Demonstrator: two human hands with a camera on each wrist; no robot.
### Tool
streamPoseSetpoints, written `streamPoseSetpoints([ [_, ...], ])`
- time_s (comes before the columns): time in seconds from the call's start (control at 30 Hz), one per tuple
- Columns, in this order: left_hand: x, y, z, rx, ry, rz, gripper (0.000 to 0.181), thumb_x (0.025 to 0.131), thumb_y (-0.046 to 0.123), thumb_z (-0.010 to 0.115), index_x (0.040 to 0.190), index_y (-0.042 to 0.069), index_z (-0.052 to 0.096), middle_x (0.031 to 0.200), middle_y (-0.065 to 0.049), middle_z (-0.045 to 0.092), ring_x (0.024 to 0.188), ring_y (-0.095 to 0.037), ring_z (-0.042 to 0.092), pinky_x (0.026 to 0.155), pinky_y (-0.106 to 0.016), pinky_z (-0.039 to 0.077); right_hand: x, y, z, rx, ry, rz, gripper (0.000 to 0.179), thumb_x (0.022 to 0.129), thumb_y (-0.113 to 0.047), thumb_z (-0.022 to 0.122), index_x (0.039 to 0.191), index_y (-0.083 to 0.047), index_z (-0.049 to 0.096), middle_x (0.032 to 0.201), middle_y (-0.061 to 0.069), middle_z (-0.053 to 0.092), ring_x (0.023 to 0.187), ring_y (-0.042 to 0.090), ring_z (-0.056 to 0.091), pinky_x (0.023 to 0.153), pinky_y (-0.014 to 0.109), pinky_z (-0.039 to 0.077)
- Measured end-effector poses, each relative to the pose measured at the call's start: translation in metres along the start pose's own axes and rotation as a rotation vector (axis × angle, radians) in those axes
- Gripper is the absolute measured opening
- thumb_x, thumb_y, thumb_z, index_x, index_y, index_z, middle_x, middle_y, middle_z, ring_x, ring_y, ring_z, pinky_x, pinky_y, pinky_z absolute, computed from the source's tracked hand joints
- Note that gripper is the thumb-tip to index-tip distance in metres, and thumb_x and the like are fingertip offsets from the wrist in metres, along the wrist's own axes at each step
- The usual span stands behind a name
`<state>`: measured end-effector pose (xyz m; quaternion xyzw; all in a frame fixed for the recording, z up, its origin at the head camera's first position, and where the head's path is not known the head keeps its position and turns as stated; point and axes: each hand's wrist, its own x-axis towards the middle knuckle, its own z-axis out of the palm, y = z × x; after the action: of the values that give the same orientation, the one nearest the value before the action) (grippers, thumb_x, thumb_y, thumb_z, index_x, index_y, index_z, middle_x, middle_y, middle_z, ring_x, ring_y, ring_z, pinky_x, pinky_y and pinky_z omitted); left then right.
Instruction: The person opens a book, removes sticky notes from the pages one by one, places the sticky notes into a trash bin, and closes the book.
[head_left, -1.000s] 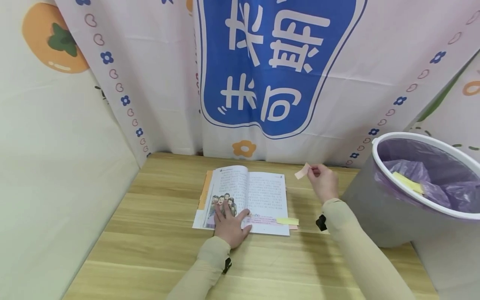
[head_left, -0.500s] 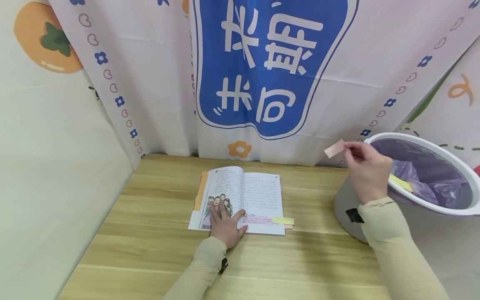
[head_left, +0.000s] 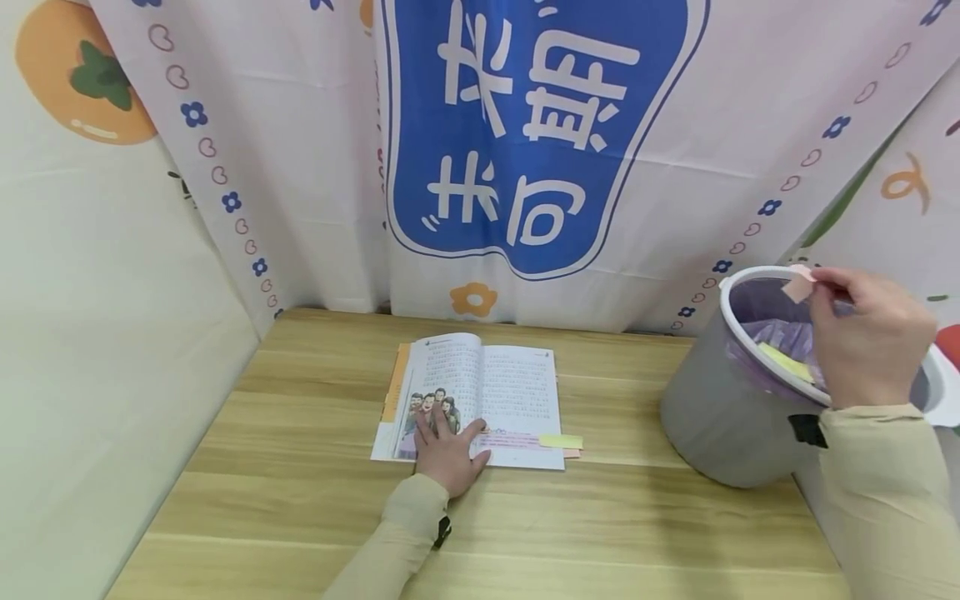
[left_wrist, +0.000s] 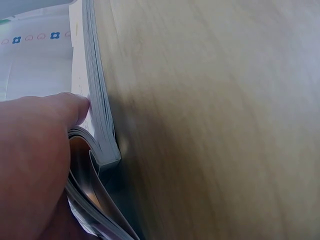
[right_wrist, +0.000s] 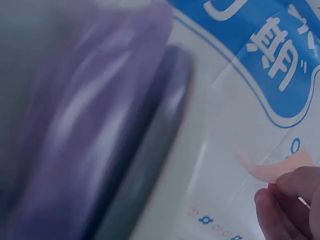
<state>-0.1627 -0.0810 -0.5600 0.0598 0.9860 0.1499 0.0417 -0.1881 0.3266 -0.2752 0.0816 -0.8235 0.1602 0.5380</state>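
Note:
An open book (head_left: 517, 383) lies on the wooden table, with text on both pages and a drawing of people on the left one. My left hand (head_left: 447, 458) rests on its lower middle, fingers spread, pressing the pages. A yellow sticky note (head_left: 561, 442) and part of a pink one (head_left: 572, 454) stick out from the right page's lower edge. Between thumb and fingertips my right hand (head_left: 873, 337) pinches a pink sticky note (right_wrist: 280, 167), over the rim of the trash can (head_left: 731, 408). In the right wrist view that note curls at its free end.
Inside the can is a purple bag (head_left: 783, 333) with a yellow note (head_left: 786, 362) on it. The can stands at the right end of the wooden table (head_left: 570, 533). A printed curtain (head_left: 322, 167) hangs behind the table's back edge.
My right hand has carried the pink sticky note rightward from beside the book to over the trash can. The left hand has stayed on the book. The head view has shifted slightly.

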Motion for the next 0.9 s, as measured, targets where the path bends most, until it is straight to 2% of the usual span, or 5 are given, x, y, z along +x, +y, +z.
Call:
streamPoseSetpoints([
  [0.1, 0.0, 0.0, -0.001, 0.004, -0.004, -0.002, 0.051, 0.095, 0.056, 0.056, 0.142, 0.037, 0.052, 0.153, -0.041, 0.01, 0.134, -0.069, 0.006, 0.106, -0.074, 0.023, -0.001, 0.01, -0.008, -0.046, -0.031, -0.038, 0.019, 0.092, -0.004, 0.06, 0.094, 0.007, 0.075, 0.089, 0.025, 0.071, 0.079, 0.046, 0.064, 0.081, -0.002, 0.022],
  [0.17, 0.0, -0.001, -0.001, -0.001, 0.002, 0.002, 0.051, 0.095, 0.056, 0.057, 0.142, 0.036, 0.052, 0.153, -0.042, 0.011, 0.134, -0.069, 0.007, 0.105, -0.074, 0.024, -0.002, 0.015, -0.011, -0.067, -0.052, -0.048, 0.019, 0.092, -0.003, 0.059, 0.094, 0.008, 0.074, 0.09, 0.026, 0.07, 0.081, 0.047, 0.063, 0.084, 0.002, 0.031],
  [0.27, 0.0, -0.001, 0.0, 0.005, 0.001, 0.002, 0.051, 0.095, 0.056, 0.056, 0.142, 0.036, 0.051, 0.153, -0.042, 0.01, 0.134, -0.069, 0.008, 0.105, -0.074, 0.024, -0.004, 0.023, -0.016, -0.112, -0.108, -0.067, 0.019, 0.093, -0.002, 0.057, 0.095, 0.009, 0.073, 0.092, 0.026, 0.069, 0.083, 0.047, 0.062, 0.08, 0.029, 0.05],
  [0.37, 0.0, -0.002, 0.001, 0.007, -0.004, 0.003, 0.052, 0.095, 0.056, 0.055, 0.143, 0.037, 0.05, 0.153, -0.042, 0.01, 0.134, -0.069, 0.008, 0.106, -0.073, 0.024, -0.006, 0.03, -0.02, -0.146, -0.175, -0.118, 0.017, 0.092, 0.001, 0.058, 0.095, 0.01, 0.071, 0.091, 0.027, 0.067, 0.081, 0.048, 0.06, 0.07, 0.056, 0.045],
  [0.9, 0.004, -0.005, 0.008, -0.001, 0.015, 0.008, 0.051, 0.095, 0.059, 0.054, 0.141, 0.038, 0.051, 0.154, -0.041, 0.007, 0.135, -0.069, 0.004, 0.106, -0.074, 0.022, -0.013, 0.058, -0.027, -0.246, -0.523, -0.071, 0.014, 0.079, 0.011, 0.066, 0.092, 0.01, 0.069, 0.086, 0.025, 0.062, 0.077, 0.048, 0.056, 0.064, 0.061, 0.043],
])
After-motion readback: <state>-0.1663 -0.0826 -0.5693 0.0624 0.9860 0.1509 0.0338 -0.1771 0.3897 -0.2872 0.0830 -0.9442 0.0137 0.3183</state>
